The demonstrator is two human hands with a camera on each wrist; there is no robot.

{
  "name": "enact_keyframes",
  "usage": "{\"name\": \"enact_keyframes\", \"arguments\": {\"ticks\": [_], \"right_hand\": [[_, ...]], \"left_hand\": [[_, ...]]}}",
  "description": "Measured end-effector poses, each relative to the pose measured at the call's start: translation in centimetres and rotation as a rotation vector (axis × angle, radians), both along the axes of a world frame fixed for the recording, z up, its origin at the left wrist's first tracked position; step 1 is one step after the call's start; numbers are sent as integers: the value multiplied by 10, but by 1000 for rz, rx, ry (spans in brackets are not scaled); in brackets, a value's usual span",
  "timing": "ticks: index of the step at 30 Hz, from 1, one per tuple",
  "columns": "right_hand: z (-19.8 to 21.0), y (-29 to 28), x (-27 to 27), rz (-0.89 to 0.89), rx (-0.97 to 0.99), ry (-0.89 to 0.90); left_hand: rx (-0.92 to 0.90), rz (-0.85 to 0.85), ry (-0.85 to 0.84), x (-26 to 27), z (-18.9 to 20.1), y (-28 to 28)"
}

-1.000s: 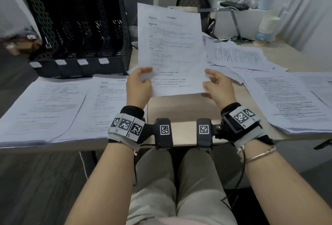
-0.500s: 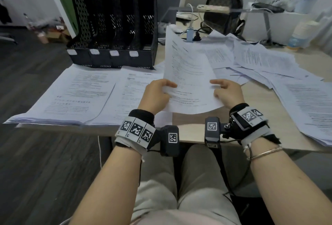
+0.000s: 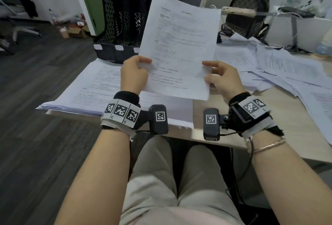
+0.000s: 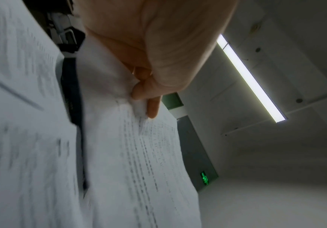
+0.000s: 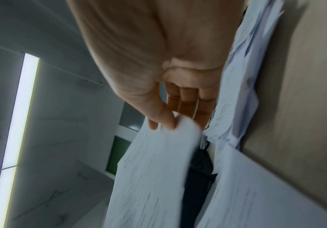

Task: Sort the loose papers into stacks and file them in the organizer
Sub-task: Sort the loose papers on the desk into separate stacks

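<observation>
Papers: 1 sheet [image 3: 179, 45] is held upright above the desk edge, left hand [image 3: 133, 75] pinching its 8 o'clock edge, right hand [image 3: 222, 79] pinching at 4 o'clock. Thin pinches could slip or crease it; organizer [image 3: 125, 18] waits at 11 o'clock.

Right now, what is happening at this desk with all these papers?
A person is sorting papers. The left hand and the right hand pinch the lower corners of one printed sheet, held upright in front of the black organizer. Neat stacks lie on the desk at the left; a loose, overlapping heap of papers waits at the right. No paper can be seen in the organizer.
</observation>
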State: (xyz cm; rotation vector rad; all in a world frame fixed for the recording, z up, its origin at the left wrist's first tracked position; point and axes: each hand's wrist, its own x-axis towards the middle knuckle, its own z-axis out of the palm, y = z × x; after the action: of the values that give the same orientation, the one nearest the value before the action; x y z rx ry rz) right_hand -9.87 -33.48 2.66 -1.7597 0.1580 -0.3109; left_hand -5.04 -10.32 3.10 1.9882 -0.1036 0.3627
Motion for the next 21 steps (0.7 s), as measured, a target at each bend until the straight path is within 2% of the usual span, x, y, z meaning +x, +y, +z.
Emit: {"name": "enact_keyframes", "arguments": {"ticks": [4, 7, 12, 21], "right_hand": [[8, 18, 13, 97, -2, 4], [8, 25, 20, 98, -106, 42], [2, 33, 26, 80, -112, 126], [-23, 33, 17, 154, -236, 379]], "left_hand": [[7, 99, 10, 6, 8, 24], [19, 142, 51, 4, 10, 37], [104, 164, 89, -4, 10, 47], [261, 156, 336, -10, -6, 46]]}}
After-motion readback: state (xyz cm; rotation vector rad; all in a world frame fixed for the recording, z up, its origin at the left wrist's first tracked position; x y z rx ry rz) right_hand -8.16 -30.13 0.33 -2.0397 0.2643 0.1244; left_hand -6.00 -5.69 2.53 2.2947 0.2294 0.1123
